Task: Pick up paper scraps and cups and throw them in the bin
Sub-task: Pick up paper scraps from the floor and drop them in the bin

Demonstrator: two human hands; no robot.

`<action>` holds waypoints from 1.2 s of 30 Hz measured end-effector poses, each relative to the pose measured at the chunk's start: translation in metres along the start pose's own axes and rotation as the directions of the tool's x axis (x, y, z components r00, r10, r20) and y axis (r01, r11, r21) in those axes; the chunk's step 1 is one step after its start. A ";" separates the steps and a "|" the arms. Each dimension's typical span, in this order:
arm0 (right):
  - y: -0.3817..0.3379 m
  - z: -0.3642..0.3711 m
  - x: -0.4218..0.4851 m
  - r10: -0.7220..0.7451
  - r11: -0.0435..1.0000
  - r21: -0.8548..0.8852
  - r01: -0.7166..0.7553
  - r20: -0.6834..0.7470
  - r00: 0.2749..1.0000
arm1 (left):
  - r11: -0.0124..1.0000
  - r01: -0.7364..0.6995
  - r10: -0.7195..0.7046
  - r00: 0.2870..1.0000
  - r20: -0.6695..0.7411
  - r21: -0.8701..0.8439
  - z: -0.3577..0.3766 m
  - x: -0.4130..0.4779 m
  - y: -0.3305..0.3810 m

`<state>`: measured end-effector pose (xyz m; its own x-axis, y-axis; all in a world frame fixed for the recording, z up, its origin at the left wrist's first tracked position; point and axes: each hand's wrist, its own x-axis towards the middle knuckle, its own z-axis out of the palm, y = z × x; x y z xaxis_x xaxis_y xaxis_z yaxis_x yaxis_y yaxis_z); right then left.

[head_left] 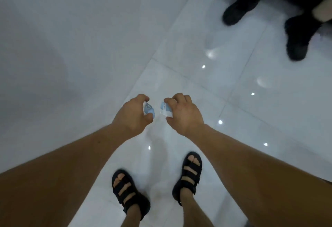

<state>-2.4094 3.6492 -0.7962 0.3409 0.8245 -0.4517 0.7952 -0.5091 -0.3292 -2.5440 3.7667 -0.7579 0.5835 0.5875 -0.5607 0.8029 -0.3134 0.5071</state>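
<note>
So, both hands are loaded up at this point. The left hand (132,114) has its fingers and thumb curled around a rounded blue piece (148,109) with some kind of cartoon print on it. My guess is a squashed paper cup, but it's too blurry to swear to. The right hand (184,114) is wrapped the same way around a white-and-blue piece (165,109), which looks flatter, more like a scrap or a torn bit of cup. Only the inner ends of both pieces stick out from the grips, facing each other and close together but not touching.

Why hold them like that? 1 item per hand, arms stretched forward and low over the glossy white floor tiles (71,47), reads to me like carrying mode: grab 2 things, haul them in 1 trip. The full wrap-around grip makes sense for light, crumpled paper that would slip out of a loose pinch.

The person's feet in black sandals (130,192) are planted below the hands. Somebody else's black shoes (239,9) are up in the far right corner.

No bin anywhere in view, so the drop-off isn't done yet. I'd say the picking-up part is finished for these 2 and the next thing needed is finding that bin.
</note>
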 end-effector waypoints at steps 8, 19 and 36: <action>-0.012 -0.184 -0.134 0.129 0.990 0.071 -0.123 -0.095 0.987 | 0.988 -0.145 0.142 0.989 0.048 0.046 -0.098 -0.104 0.164; -0.080 -0.283 -0.323 0.424 0.905 0.185 -0.383 -0.343 0.838 | 0.908 -0.410 0.399 0.909 0.116 0.087 -0.168 -0.238 0.235; -0.154 -0.185 -0.634 0.870 0.493 0.542 -0.680 -0.323 0.373 | 0.566 -0.818 0.687 0.536 0.491 0.102 -0.071 -0.470 0.298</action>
<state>-2.6557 3.2506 -0.3054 0.9809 -0.0558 -0.1864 -0.1117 -0.9459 -0.3045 -2.5880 3.4507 -0.2969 0.9240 -0.2668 -0.2739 -0.0107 -0.7342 0.6789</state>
